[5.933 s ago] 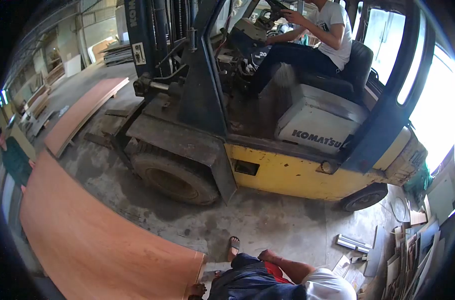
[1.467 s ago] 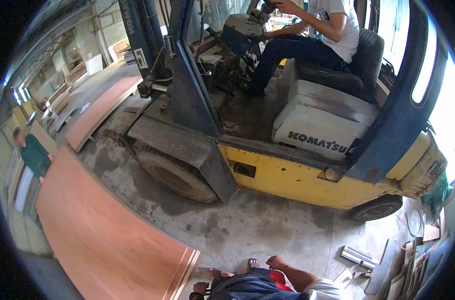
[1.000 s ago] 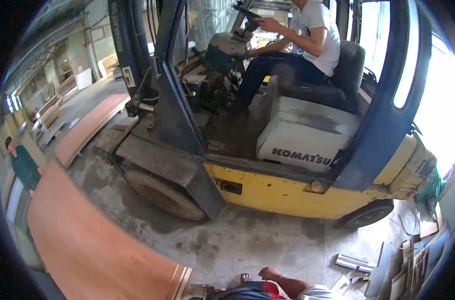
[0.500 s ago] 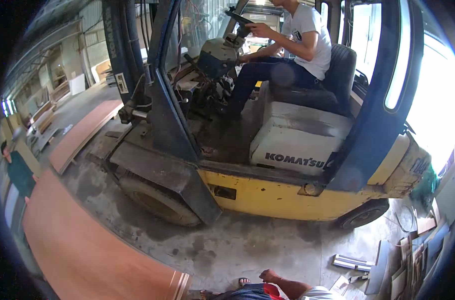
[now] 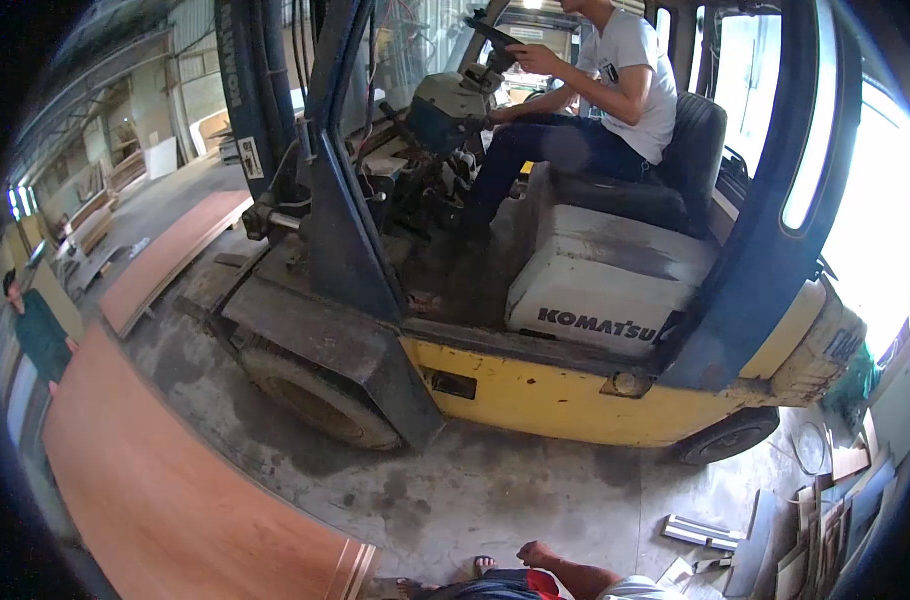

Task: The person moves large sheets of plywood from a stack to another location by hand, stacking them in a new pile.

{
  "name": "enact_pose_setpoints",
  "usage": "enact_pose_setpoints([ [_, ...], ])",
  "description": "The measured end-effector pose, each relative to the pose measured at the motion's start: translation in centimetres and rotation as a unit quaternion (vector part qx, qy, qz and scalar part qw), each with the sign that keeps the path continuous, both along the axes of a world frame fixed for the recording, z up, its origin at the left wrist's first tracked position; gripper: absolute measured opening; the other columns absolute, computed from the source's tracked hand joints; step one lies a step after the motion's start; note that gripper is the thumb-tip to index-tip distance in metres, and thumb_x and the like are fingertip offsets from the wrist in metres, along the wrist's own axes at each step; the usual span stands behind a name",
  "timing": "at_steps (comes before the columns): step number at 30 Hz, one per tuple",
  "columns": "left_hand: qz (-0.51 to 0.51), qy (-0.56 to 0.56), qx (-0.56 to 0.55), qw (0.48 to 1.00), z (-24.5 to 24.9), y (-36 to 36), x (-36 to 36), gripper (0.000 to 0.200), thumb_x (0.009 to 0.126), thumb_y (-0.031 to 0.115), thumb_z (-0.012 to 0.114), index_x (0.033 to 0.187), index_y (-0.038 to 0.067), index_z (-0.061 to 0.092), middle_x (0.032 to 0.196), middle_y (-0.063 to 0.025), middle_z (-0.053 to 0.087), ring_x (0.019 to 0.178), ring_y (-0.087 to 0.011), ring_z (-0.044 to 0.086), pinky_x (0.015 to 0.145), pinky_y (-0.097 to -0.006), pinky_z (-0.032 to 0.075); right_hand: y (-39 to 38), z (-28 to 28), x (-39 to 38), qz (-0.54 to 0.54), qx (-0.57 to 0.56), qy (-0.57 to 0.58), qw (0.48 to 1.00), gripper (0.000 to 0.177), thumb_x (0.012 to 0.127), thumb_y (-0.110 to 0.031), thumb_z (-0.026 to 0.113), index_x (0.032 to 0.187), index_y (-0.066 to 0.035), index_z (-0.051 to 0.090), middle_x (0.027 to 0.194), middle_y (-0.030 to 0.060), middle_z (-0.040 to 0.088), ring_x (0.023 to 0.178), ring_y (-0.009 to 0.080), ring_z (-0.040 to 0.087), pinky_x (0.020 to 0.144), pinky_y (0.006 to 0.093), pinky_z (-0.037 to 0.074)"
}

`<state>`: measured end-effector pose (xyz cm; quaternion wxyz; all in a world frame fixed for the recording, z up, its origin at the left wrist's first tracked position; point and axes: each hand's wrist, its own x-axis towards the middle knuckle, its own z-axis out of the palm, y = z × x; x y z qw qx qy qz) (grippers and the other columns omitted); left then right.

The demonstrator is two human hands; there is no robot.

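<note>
we look down over our white sleeve [image 5: 640,588] at our right hand [image 5: 540,554], its fingers curled; we cannot tell whether they close fully. it hangs above the concrete floor [image 5: 535,480], apart from the reddish wooden sheets [image 5: 195,480] at lower left. our left hand is out of view, so we cannot tell its state. at the sheets' far edge stands a person in green [image 5: 41,335], hands at the wood. ahead of us is a yellow and blue komatsu forklift [image 5: 555,400], with a person in a white t-shirt [image 5: 630,80] seated inside, one hand by the steering wheel [image 5: 490,32]. another long panel [image 5: 175,255] lies behind the sheets; offcuts [image 5: 830,530] lean at lower right.
</note>
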<state>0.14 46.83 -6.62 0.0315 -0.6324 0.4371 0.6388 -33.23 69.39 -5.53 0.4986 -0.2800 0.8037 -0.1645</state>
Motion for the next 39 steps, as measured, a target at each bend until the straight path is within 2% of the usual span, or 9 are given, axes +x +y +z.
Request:
enact_pose_setpoints([
  [2, -0.002, 0.0, 0.0, 1.0, -0.2, 0.1, 0.0, 0.015, 0.073, 0.013, 0.053, 0.079, -0.001, 0.053, 0.067, -0.0118, 0.054, 0.054, -0.0256, 0.056, 0.045, -0.0357, 0.047, 0.2, -0.1, -0.2, 0.003, -0.025, 0.018, 1.0, 0.026, 0.072, -0.027, 0.049, 0.065, -0.003, 0.055, 0.058, 0.0063, 0.055, 0.049, 0.0133, 0.054, 0.049, 0.0289, 0.045],
  [4, -0.004, -0.002, 0.0, 1.0, -0.3, 0.0, 0.0, 0.015, 0.073, 0.013, 0.053, 0.079, -0.001, 0.053, 0.066, -0.0117, 0.054, 0.054, -0.0255, 0.055, 0.045, -0.0357, 0.047, 0.4, 0.2, -0.5, 0.126, -0.124, 0.098, 0.979, 0.026, 0.071, -0.028, 0.05, 0.065, -0.003, 0.055, 0.058, 0.0062, 0.055, 0.049, 0.0132, 0.054, 0.048, 0.0284, 0.045],
  [8, -0.007, -0.002, 0.0, 1.0, -0.3, -0.2, -0.1, 0.015, 0.073, 0.014, 0.053, 0.079, -0.001, 0.053, 0.066, -0.0115, 0.054, 0.053, -0.0254, 0.055, 0.045, -0.0356, 0.047, 0.1, -0.7, -0.3, 0.063, -0.046, 0.097, 0.992, 0.027, 0.072, -0.028, 0.049, 0.065, -0.003, 0.055, 0.06, 0.0065, 0.055, 0.049, 0.0139, 0.054, 0.049, 0.0283, 0.045],
  [14, -0.01, -0.001, -0.002, 1.0, -0.3, -0.3, -0.1, 0.015, 0.074, 0.014, 0.052, 0.078, 0.0, 0.053, 0.065, -0.0112, 0.053, 0.053, -0.0252, 0.055, 0.045, -0.0354, 0.047, 0.3, -0.5, -0.1, 0.121, -0.067, 0.105, 0.985, 0.027, 0.073, -0.028, 0.045, 0.067, -0.003, 0.055, 0.064, 0.0059, 0.055, 0.049, 0.0145, 0.054, 0.051, 0.0283, 0.045],
  [17, -0.009, 0.0, -0.002, 1.0, -0.4, -0.3, 0.1, 0.015, 0.074, 0.014, 0.051, 0.078, 0.0, 0.052, 0.065, -0.0111, 0.053, 0.053, -0.0251, 0.055, 0.045, -0.0354, 0.047, 0.2, -0.2, 0.0, 0.254, -0.072, 0.171, 0.949, 0.028, 0.073, -0.029, 0.045, 0.068, -0.003, 0.055, 0.065, 0.0058, 0.056, 0.049, 0.0143, 0.055, 0.051, 0.0284, 0.045],
  [19, -0.01, 0.0, -0.003, 1.0, -0.4, -0.3, 0.1, 0.015, 0.074, 0.014, 0.051, 0.078, 0.0, 0.052, 0.065, -0.011, 0.053, 0.053, -0.025, 0.055, 0.044, -0.0353, 0.047, 0.3, 0.1, 0.3, 0.125, -0.045, 0.1, 0.986, 0.028, 0.074, -0.029, 0.044, 0.067, -0.003, 0.055, 0.066, 0.0057, 0.056, 0.05, 0.014, 0.055, 0.051, 0.0281, 0.046],
  [32, -0.006, 0.001, -0.002, 1.0, -0.4, 0.4, 0.6, 0.015, 0.075, 0.015, 0.05, 0.076, 0.0, 0.052, 0.064, -0.0104, 0.053, 0.052, -0.0246, 0.054, 0.044, -0.035, 0.046, -0.7, 1.0, 0.1, 0.168, 0.007, 0.052, 0.984, 0.029, 0.074, -0.03, 0.045, 0.066, -0.003, 0.054, 0.064, 0.0059, 0.057, 0.051, 0.013, 0.055, 0.05, 0.0265, 0.045],
  [37, -0.005, 0.002, -0.002, 1.0, -0.4, 0.6, 0.7, 0.015, 0.075, 0.015, 0.049, 0.076, 0.001, 0.052, 0.063, -0.0101, 0.052, 0.052, -0.0244, 0.054, 0.044, -0.0349, 0.046, -0.3, 2.1, 0.6, -0.02, 0.016, -0.072, 0.997, 0.028, 0.072, -0.031, 0.053, 0.075, -0.004, 0.059, 0.065, 0.0059, 0.059, 0.053, 0.0126, 0.055, 0.05, 0.0253, 0.046],
  [39, -0.003, 0.002, -0.001, 1.0, -0.4, 0.7, 0.7, 0.015, 0.075, 0.015, 0.049, 0.075, 0.001, 0.052, 0.063, -0.01, 0.052, 0.052, -0.0244, 0.054, 0.044, -0.0348, 0.046, -0.2, 2.1, 0.7, -0.017, 0.004, -0.07, 0.997, 0.027, 0.072, -0.031, 0.054, 0.076, -0.004, 0.059, 0.065, 0.0059, 0.059, 0.053, 0.0125, 0.055, 0.05, 0.0254, 0.046],
])
